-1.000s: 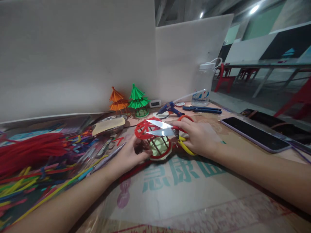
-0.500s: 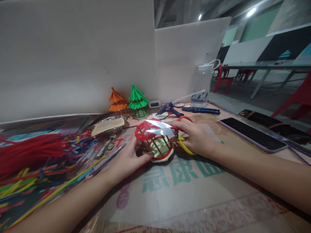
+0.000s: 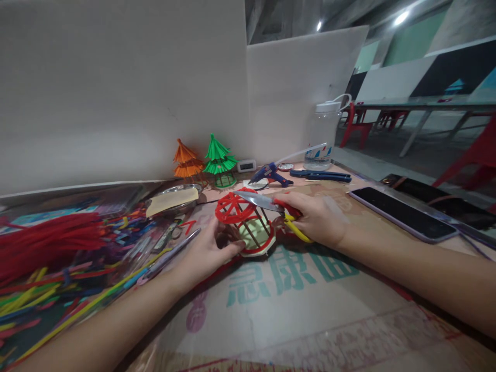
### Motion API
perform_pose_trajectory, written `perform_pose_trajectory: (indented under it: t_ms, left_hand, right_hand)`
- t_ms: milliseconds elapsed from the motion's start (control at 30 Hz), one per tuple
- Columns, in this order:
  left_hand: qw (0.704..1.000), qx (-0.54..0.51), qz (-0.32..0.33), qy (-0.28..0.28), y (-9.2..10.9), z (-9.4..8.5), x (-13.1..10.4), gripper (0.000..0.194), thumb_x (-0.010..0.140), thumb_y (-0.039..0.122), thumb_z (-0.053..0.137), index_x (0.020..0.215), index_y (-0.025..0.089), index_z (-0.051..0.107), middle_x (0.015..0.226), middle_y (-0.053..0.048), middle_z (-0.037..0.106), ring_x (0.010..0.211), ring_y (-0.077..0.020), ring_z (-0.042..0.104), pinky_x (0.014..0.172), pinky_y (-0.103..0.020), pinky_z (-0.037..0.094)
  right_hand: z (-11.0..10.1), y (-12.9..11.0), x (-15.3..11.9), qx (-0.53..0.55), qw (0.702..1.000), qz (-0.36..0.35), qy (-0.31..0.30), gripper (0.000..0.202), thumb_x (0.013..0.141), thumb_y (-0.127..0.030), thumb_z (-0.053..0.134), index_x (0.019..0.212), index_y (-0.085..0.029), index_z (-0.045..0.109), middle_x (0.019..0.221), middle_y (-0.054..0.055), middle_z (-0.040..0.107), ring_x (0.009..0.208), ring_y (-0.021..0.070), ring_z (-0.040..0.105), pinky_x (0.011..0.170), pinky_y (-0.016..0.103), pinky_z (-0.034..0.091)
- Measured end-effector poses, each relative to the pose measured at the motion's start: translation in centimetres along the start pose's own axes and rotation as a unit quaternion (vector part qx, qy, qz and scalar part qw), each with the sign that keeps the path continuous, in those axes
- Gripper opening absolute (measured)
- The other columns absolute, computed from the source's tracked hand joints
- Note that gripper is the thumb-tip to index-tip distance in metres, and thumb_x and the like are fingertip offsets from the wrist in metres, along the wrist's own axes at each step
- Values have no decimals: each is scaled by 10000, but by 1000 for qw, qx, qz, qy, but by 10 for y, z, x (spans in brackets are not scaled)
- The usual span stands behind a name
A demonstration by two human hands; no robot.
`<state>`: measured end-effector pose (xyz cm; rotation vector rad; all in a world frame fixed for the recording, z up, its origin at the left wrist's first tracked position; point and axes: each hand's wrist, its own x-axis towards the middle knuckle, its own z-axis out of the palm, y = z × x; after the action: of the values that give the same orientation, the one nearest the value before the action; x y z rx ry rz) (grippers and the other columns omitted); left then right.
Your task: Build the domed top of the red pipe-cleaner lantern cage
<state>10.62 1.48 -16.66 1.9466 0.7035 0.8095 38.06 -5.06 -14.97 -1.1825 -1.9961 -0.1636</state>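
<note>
My left hand [image 3: 220,245] is closed around the left side of a small pavilion frame [image 3: 253,232], tilted on the table. The frame has a red spoked ring [image 3: 235,207] on top, thin brown posts and a pale green base edged in red. In my right hand [image 3: 310,217] is a pair of scissors [image 3: 261,200] with red and yellow handles. Their blades lie together and point left, over the right part of the red ring. Whether the tips touch the ring I cannot tell.
Behind stand an orange model pavilion [image 3: 188,161] and a green one [image 3: 219,163]. A blue glue gun [image 3: 273,174], pliers [image 3: 321,176] and a water bottle [image 3: 321,137] are along the back. A phone [image 3: 403,213] lies right, coloured pipe cleaners [image 3: 50,243] left.
The scissor blades have gone from spread apart to closed together over the red ring. My left hand keeps its hold, and the frame has shifted only slightly.
</note>
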Motion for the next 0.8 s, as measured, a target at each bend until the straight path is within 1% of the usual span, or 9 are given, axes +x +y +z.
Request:
perform_pose_trajectory:
  t_ms: [67, 167, 267, 367, 433, 500, 567, 700, 800]
  left_hand:
    - [1000, 6, 3, 11, -2, -1, 1, 294, 831, 291, 718, 1048, 212, 536, 984, -29, 658, 919, -189, 667, 813, -322, 557]
    - [1000, 7, -7, 16, -4, -4, 1, 298, 859, 323, 703, 1074, 213, 528, 995, -26, 634, 860, -170, 669, 727, -292, 557]
    - [999, 22, -13, 27, -4, -6, 2, 319, 880, 344, 686, 1126, 215, 529, 1034, -37, 632, 817, -160, 674, 694, -290, 559]
    - [998, 50, 20, 32, 0, -7, 3, 365, 879, 328, 685, 1192, 213, 537, 1062, -53, 661, 863, -178, 689, 775, -322, 577]
    - [995, 72, 62, 36, 2, -7, 4, 414, 879, 314, 683, 1253, 218, 532, 1159, -75, 673, 985, -207, 693, 874, -351, 575]
    - [987, 112, 106, 52, 1, -8, 7, 471, 871, 284, 688, 1310, 229, 527, 1291, -89, 648, 1154, -242, 652, 1014, -393, 528]
    - [975, 154, 138, 80, -4, -10, 9, 511, 845, 237, 694, 1329, 237, 533, 1356, -83, 623, 1258, -267, 595, 1107, -429, 464]
    - [964, 181, 151, 123, -16, -14, 12, 602, 787, 171, 679, 1360, 241, 508, 1373, -75, 607, 1292, -283, 560, 1135, -459, 430]
    - [963, 184, 142, 139, -17, -15, 13, 622, 768, 163, 676, 1363, 224, 506, 1378, -89, 599, 1312, -289, 544, 1155, -467, 401]
  right_hand:
    - [3, 1, 0, 39, 999, 32, 17, 412, 876, -447, 720, 1229, -249, 642, 1127, 63, 725, 971, 234, 694, 824, 348, 564]
    - [7, 1, 1, 54, 995, 79, 35, 437, 862, -491, 721, 1205, -237, 626, 1063, 60, 707, 876, 221, 671, 760, 345, 559]
    - [9, 2, 2, 55, 995, 82, 28, 448, 876, -497, 704, 1216, -219, 613, 1031, 63, 694, 843, 216, 649, 741, 349, 548]
    - [10, 3, 1, 71, 995, 61, 19, 459, 885, -491, 704, 1242, -221, 599, 1100, 79, 685, 929, 235, 660, 807, 373, 552]
    - [10, 4, 1, 71, 997, 41, 12, 443, 887, -476, 708, 1234, -221, 606, 1126, 85, 680, 995, 251, 659, 863, 393, 547]
    - [9, 3, 1, 54, 998, 27, 2, 418, 888, -462, 707, 1218, -220, 620, 1116, 90, 678, 1021, 264, 652, 875, 407, 544]
    - [8, 1, 2, 34, 999, 18, -6, 389, 888, -450, 700, 1198, -223, 637, 1103, 94, 675, 998, 265, 649, 833, 398, 551]
    - [4, -5, 2, -20, 1000, 8, -15, 347, 896, -414, 679, 1185, -222, 672, 1106, 106, 678, 960, 247, 649, 778, 354, 551]
    - [1, -10, 3, -77, 997, 3, -12, 353, 908, -406, 661, 1211, -225, 676, 1123, 107, 684, 962, 237, 654, 778, 331, 543]
